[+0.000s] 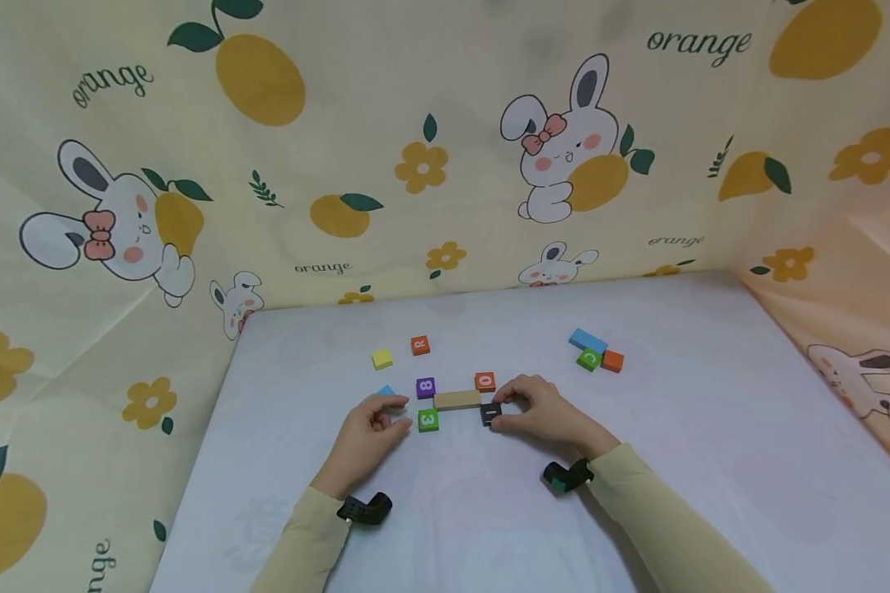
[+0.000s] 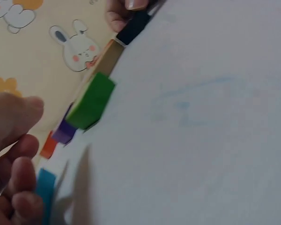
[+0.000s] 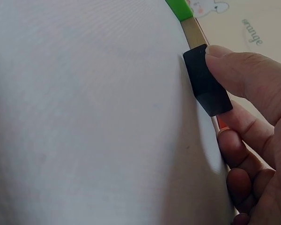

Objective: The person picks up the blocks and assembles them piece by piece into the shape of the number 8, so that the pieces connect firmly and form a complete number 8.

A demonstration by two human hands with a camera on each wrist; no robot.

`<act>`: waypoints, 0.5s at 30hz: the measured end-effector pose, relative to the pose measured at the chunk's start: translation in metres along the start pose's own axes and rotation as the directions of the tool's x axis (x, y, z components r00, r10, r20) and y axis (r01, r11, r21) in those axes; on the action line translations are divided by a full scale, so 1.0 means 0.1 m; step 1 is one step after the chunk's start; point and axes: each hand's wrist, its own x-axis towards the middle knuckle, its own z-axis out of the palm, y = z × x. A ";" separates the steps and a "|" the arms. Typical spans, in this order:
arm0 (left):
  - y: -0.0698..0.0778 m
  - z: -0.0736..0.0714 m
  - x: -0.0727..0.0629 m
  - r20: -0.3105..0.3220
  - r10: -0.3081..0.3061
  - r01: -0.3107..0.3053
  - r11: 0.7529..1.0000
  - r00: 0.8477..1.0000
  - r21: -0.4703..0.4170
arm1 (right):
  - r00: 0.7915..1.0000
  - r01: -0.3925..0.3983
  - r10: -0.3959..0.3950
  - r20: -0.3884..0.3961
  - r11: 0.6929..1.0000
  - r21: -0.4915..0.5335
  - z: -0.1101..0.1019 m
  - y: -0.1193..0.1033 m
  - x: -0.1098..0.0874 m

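With thumb and fingers my right hand (image 1: 545,418) pinches a black block (image 1: 492,409) at the right end of a plain wooden bar (image 1: 456,401); the right wrist view shows the thumb on the black block's (image 3: 203,77) edge. Just behind it sits an orange block marked O (image 1: 484,381). At the bar's left end are a purple block marked 8 (image 1: 426,388) and a green block marked 3 (image 1: 428,420). My left hand (image 1: 367,436) hovers left of the green block, fingers loosely bent, holding nothing. A blue block (image 1: 386,390) is partly hidden behind it.
Farther back on the white table (image 1: 460,511) lie a yellow block (image 1: 381,358) and a red-orange block marked R (image 1: 420,345). At the back right a blue block (image 1: 588,340), a green block marked C (image 1: 589,359) and an orange block (image 1: 612,361) lie close together. A printed cloth (image 1: 386,132) hangs behind.
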 end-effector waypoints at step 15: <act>-0.14 -0.37 0.15 -0.185 -0.018 0.034 0.996 0.983 0.083 | 1.000 -0.005 0.005 0.008 1.000 0.004 0.00 0.04 0.01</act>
